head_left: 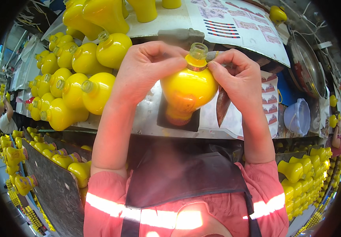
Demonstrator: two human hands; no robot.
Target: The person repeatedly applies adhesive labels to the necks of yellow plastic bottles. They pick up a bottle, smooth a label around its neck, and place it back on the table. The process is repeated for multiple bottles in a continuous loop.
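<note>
Two bare hands are closing around one glossy yellow bottle (pixel 189 89), bulbous with a clear threaded neck, held up above the worktable (pixel 146 118): the left hand (pixel 146 69) is wrapping its shoulder, the right hand (pixel 237 77) is pinching the neck band. Roughly a dozen identical bottles (pixel 73 85) are lying stacked at left.

Bright, even light floods the scene, and the yellow bottles (pixel 81 71) throw back soft white glare. The reflective stripes (pixel 146 215) on the sleeves blaze, nearly blown out. Heavy fisheye bend curves the bench (pixel 146 118) edge, a black vignette rings the frame, and rim detail smears softly.
</note>
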